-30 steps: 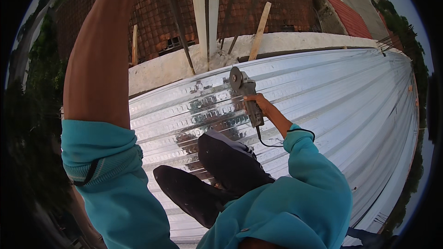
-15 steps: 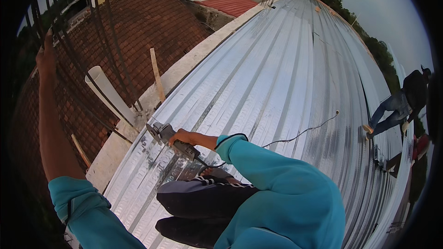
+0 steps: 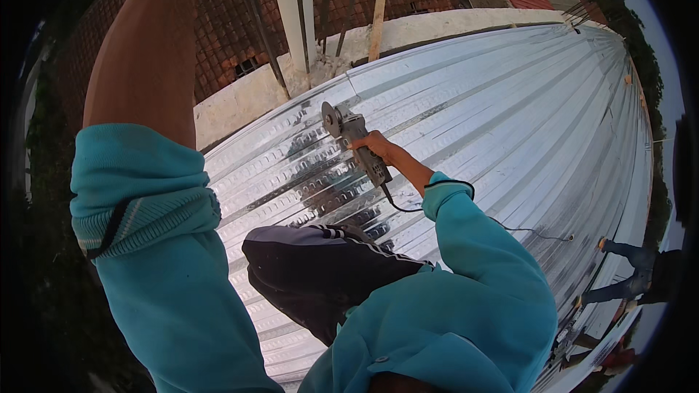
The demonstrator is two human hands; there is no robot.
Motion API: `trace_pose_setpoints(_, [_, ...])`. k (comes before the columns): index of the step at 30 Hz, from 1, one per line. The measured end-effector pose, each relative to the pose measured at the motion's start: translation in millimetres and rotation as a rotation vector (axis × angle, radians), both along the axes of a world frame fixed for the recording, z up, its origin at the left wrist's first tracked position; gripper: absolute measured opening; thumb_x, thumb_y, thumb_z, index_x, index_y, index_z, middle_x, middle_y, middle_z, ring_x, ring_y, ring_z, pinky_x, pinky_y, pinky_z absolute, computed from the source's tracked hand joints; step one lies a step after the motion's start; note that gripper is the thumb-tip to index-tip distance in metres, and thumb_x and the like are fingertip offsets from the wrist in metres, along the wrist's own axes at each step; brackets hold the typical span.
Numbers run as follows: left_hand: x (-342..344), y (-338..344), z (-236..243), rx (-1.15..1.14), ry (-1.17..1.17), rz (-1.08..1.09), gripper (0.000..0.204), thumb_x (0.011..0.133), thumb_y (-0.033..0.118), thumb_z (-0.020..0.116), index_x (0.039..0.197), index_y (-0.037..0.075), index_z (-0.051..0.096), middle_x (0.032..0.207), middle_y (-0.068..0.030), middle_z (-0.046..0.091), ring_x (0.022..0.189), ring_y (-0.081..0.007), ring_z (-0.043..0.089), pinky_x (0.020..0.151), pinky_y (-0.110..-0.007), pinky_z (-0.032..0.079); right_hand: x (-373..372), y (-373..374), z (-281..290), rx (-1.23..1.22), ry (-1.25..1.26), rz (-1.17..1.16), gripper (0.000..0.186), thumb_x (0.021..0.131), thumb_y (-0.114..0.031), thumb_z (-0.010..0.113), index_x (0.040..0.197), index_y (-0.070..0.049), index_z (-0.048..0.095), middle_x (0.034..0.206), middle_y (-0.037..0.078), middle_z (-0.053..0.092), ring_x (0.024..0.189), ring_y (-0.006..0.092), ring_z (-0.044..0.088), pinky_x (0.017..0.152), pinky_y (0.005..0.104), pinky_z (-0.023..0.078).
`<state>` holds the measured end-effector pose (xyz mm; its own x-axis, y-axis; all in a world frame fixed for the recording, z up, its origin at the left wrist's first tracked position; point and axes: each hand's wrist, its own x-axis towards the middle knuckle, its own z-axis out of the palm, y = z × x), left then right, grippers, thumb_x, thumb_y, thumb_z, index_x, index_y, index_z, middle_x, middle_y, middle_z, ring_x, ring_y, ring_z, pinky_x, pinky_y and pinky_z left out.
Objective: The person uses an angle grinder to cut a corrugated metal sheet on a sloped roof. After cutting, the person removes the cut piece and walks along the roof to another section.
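Observation:
My right hand (image 3: pixel 375 147) is wrapped round the body of a grey angle grinder (image 3: pixel 373 166). The grinder's round disc (image 3: pixel 332 119) points away from me, toward the wall edge. From the tool's rear a dark cord (image 3: pixel 397 204) trails off to the right. Beneath lies ribbed silvery metal roofing (image 3: pixel 451 102), with dark reflections near my knee. My left forearm (image 3: pixel 142 58) reaches up past the top edge of the picture, so the left hand and whatever it touches are hidden.
A pale concrete ledge (image 3: pixel 240 105) borders the roofing. By it stand a white pipe (image 3: pixel 293 11), several upright steel rods (image 3: pixel 325 7) and a wooden strip (image 3: pixel 378 18). Brown roof tiles (image 3: pixel 226 14) lie beyond. Another person (image 3: pixel 630 276) is at the far right.
The view has swung, bringing the pipe and rods toward the middle. My left hand, earlier up at a steel rod, has left the picture. The grinder now appears farther from the ledge.

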<state>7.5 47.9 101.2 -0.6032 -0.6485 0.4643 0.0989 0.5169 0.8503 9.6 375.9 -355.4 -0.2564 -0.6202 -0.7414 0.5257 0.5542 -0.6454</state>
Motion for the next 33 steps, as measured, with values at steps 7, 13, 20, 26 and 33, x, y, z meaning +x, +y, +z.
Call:
trace_pose_setpoints(7, [14.7, -45.2, -23.8, 0.006, 0.176, -0.102, 0.068, 0.094, 0.054, 0.054, 0.130, -0.004, 0.058, 0.125, -0.0220, 0.061, 0.118, -0.0290, 0.055, 0.102, -0.042, 0.040, 17.0, -87.1, -20.9, 0.011, 0.171, 0.154, 0.027, 0.072, -0.019, 0.079, 0.082, 0.005, 0.069, 0.071, 0.014, 0.068, 0.057, 0.0232, 0.067, 0.053, 0.0372, 0.056])
trace_pose_setpoints(13, [2.2, -52.3, -29.6, -0.051, 0.296, -0.110, 0.059, 0.095, 0.047, 0.056, 0.122, -0.004, 0.064, 0.116, -0.0173, 0.066, 0.111, -0.0257, 0.057, 0.100, -0.039, 0.041, 6.1, -121.2, -50.0, 0.089, 0.299, 0.162, 0.030, 0.071, -0.019, 0.080, 0.083, 0.006, 0.070, 0.073, 0.018, 0.069, 0.057, 0.0257, 0.067, 0.053, 0.0393, 0.055])
trace_pose_setpoints(20, [4.8, -46.7, -28.8, -0.036, 0.242, -0.115, 0.055, 0.095, 0.045, 0.055, 0.112, -0.006, 0.065, 0.098, -0.0116, 0.064, 0.096, -0.0207, 0.056, 0.091, -0.037, 0.043, 5.4, -136.0, -58.6, 0.143, 0.275, 0.171, 0.041, 0.067, -0.021, 0.079, 0.093, 0.008, 0.066, 0.078, 0.014, 0.067, 0.060, 0.0250, 0.064, 0.054, 0.0390, 0.052])
trace_pose_setpoints(26, [6.6, -42.5, -25.3, -0.041, 0.281, -0.042, 0.053, 0.095, 0.045, 0.055, 0.104, -0.006, 0.065, 0.087, -0.0092, 0.061, 0.085, -0.0185, 0.053, 0.082, -0.036, 0.044, 13.7, -169.2, -53.0, 0.118, 0.224, 0.076, 0.037, 0.065, -0.022, 0.079, 0.086, 0.005, 0.068, 0.078, 0.014, 0.067, 0.064, 0.0243, 0.063, 0.059, 0.0395, 0.051])
trace_pose_setpoints(33, [-2.8, -54.9, -26.6, -0.032, 0.286, -0.120, 0.051, 0.096, 0.043, 0.055, 0.102, -0.006, 0.066, 0.083, -0.0088, 0.060, 0.083, -0.0173, 0.053, 0.078, -0.037, 0.045, 17.0, -178.9, -40.3, 0.172, 0.327, 0.065, 0.040, 0.062, -0.025, 0.080, 0.087, 0.005, 0.071, 0.085, 0.014, 0.068, 0.073, 0.0246, 0.064, 0.066, 0.0387, 0.050])
